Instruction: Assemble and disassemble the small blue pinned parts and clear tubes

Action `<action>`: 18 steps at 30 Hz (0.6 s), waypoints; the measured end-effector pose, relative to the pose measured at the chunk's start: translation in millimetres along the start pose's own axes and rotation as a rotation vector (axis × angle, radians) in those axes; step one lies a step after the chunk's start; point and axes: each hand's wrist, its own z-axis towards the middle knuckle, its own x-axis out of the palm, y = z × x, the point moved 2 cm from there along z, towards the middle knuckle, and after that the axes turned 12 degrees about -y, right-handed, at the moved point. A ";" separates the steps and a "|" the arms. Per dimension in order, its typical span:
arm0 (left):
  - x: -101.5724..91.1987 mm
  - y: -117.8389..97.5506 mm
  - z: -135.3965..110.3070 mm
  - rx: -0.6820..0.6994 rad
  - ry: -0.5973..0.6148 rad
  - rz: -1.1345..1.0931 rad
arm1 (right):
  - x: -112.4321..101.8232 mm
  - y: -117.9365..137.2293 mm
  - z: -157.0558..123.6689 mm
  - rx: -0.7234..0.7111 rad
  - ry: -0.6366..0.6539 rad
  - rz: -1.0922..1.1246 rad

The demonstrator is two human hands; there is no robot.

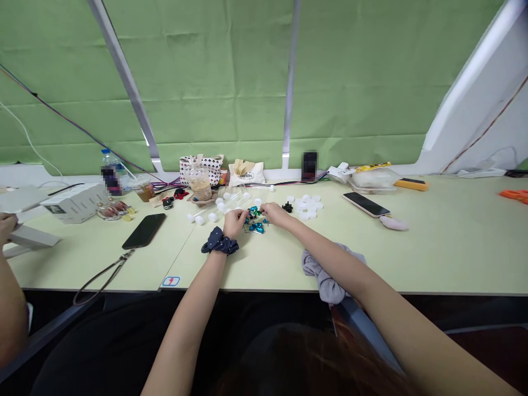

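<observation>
My left hand (235, 221), with a dark dotted scrunchie (220, 242) on its wrist, is closed in a pinch at the middle of the table. Opposite it, my right hand (275, 213) is pinched too. Between the fingertips is a small shiny blue-green piece (253, 210), which both hands seem to grip; its exact kind is too small to tell. Just below lie more shiny blue foil-like pieces (256, 227). Clear tubes with white caps (213, 217) lie beyond my left hand. Past my right hand are small black parts (287, 207) and several loose white caps (307, 206).
An iced drink cup (201, 187) stands behind the tubes. To the left lie a strapped phone (144, 231) and a white box (76, 203); another person's hand (7, 226) is at the far left. A grey scrunchie (325, 278) lies under my right forearm, with another phone (366, 204) beyond.
</observation>
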 end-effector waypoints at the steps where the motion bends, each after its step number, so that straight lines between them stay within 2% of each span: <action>1: -0.1 -0.6 -0.2 0.001 0.007 -0.007 | -0.6 -0.2 -0.5 -0.005 0.006 -0.009; 6: 0.0 -3.1 -1.1 0.003 0.015 -0.059 | 3.9 -1.5 -0.8 -0.062 -0.004 -0.095; 13: 2.7 -4.9 -1.2 0.018 0.031 -0.055 | 9.5 -4.5 3.0 0.064 -0.078 -0.064; 15: 2.3 -4.6 -1.0 0.013 0.030 -0.053 | 7.8 -4.0 2.8 0.094 -0.059 -0.029; 18: 0.9 -2.4 -0.4 -0.001 0.012 -0.040 | 4.3 -0.9 1.5 0.034 -0.002 0.021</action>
